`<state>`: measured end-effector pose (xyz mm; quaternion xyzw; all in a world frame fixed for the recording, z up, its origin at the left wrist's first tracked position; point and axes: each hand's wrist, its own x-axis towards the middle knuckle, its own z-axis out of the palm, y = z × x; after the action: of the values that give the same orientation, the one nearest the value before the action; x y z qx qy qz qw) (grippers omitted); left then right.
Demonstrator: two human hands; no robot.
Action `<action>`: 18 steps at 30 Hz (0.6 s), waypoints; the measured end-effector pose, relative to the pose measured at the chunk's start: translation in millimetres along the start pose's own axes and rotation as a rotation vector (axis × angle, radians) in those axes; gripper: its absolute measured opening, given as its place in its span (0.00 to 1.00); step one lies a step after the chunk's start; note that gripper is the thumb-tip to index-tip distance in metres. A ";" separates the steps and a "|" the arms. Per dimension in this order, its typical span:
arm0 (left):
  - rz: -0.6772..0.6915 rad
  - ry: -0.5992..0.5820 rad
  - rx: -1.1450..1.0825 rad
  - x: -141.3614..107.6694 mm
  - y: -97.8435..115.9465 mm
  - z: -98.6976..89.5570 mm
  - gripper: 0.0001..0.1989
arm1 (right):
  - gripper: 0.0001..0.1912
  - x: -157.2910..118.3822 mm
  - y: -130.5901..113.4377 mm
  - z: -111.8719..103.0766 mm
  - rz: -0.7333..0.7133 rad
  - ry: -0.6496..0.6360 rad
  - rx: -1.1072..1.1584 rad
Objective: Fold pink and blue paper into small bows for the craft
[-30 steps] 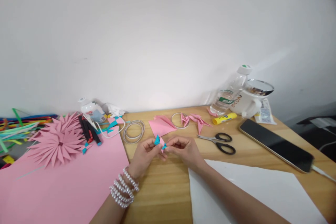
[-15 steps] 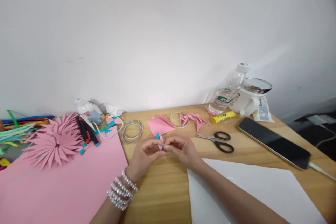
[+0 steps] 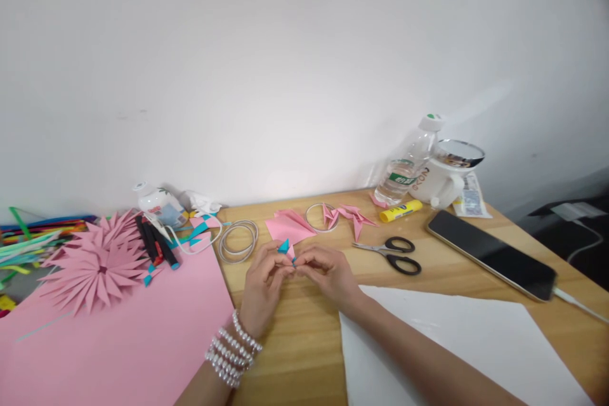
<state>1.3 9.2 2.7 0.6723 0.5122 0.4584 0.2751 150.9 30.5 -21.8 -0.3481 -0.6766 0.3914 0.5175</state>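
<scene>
Between the fingertips of both hands is a small piece of folded paper (image 3: 290, 252), pink with blue parts. My left hand (image 3: 267, 274), with pearl bracelets (image 3: 233, 355) at its wrist, pinches it from the left. From the right, my right hand (image 3: 328, 271) pinches its lower edge. The fingers cover part of the piece. Just behind the hands lies a pink folded sheet (image 3: 288, 226). Pink folded paper pieces (image 3: 356, 218) and a metal ring (image 3: 314, 219) lie farther right. Black-handled scissors (image 3: 397, 254) rest right of my right hand.
On the left, pink paper flowers (image 3: 98, 269) and markers (image 3: 155, 241) lie on a pink sheet (image 3: 143, 342). A white sheet (image 3: 457, 342), phone (image 3: 492, 254), glue stick (image 3: 401, 210), water bottle (image 3: 406, 162) and mug (image 3: 440, 184) are on the right. Metal rings (image 3: 238, 241) lie left of centre.
My left hand has turned more upright and its wrist has shifted right. The folded paper has tilted between the fingers, showing more blue. The whole view has shifted slightly.
</scene>
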 end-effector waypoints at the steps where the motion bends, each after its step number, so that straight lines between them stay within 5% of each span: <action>1: 0.009 0.002 0.010 0.0 -0.4 -0.1 0.05 | 0.03 -0.1 -0.1 -0.2 -0.015 0.004 -0.016; 18: -0.226 -0.032 -0.277 -3.9 5.9 5.4 0.05 | 0.06 0.5 -8.2 -1.2 0.163 -0.051 0.214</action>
<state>8.5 4.1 4.1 0.5733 0.5121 0.4798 0.4229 151.5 27.5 -14.1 -0.3347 -0.6135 0.5108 0.5007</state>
